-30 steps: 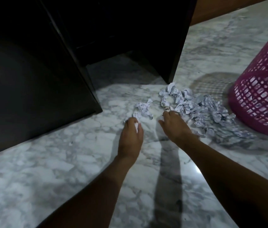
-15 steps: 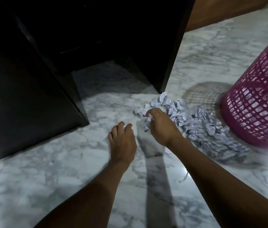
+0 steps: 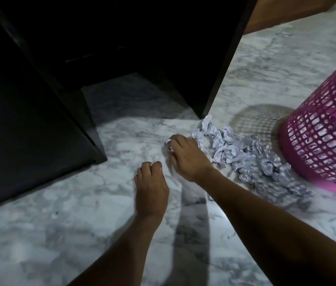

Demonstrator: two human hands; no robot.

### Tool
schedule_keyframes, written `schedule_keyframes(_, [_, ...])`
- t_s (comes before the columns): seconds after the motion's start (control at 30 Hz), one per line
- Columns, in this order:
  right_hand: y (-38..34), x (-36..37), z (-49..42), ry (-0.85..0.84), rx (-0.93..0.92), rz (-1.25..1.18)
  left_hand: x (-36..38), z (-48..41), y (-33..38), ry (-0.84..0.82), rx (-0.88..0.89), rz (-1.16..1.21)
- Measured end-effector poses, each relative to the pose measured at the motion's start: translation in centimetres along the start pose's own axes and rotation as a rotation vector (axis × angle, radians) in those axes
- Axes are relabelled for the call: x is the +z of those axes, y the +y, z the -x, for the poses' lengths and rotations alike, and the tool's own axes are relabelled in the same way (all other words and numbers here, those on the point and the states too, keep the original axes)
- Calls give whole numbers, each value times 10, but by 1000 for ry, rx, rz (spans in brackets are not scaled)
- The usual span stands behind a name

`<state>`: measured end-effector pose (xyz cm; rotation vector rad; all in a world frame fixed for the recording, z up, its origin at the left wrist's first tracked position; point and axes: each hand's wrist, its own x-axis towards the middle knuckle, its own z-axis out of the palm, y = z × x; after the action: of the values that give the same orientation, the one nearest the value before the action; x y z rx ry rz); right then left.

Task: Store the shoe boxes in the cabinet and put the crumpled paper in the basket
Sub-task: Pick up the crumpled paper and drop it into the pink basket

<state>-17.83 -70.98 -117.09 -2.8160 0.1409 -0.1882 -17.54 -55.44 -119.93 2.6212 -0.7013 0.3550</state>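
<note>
A heap of crumpled white paper [image 3: 243,153] lies on the marble floor, reaching from the cabinet's corner to the foot of the pink lattice basket [image 3: 328,141]. My right hand [image 3: 187,159] is at the heap's left end, its fingers curled round a crumpled piece [image 3: 168,143] that shows white at the fingertips. Just to its left, my left hand [image 3: 151,184] rests on the floor with loosely curled fingers, and no paper shows in it. No shoe box is in view.
A dark cabinet [image 3: 28,131] fills the left and top, its inside too dark to read. A dark upright panel [image 3: 225,75] ends beside the paper. Between them runs a shaded strip of floor. Marble floor [image 3: 59,234] spreads in front.
My left hand has let go of the small piece it held and drawn back, fingers now curled. My right hand has moved left and gathered the loose pieces against the heap.
</note>
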Motion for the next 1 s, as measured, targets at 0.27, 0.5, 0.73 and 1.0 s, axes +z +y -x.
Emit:
schedule_keyframes(0.27, [-18, 2, 17, 181, 53, -16, 1, -3, -2, 79, -33, 102])
schedule_keyframes(0.5, [-25, -46, 42, 442, 438, -472, -3, -18, 3, 137, -214, 433])
schedule_keyframes(0.73, [8, -83, 125, 656, 634, -396, -11, -2, 65, -17, 57, 542])
schedule_keyframes(1.0, [18, -49, 218, 395, 652, -101, -2, 27, 112, -305, 319, 167])
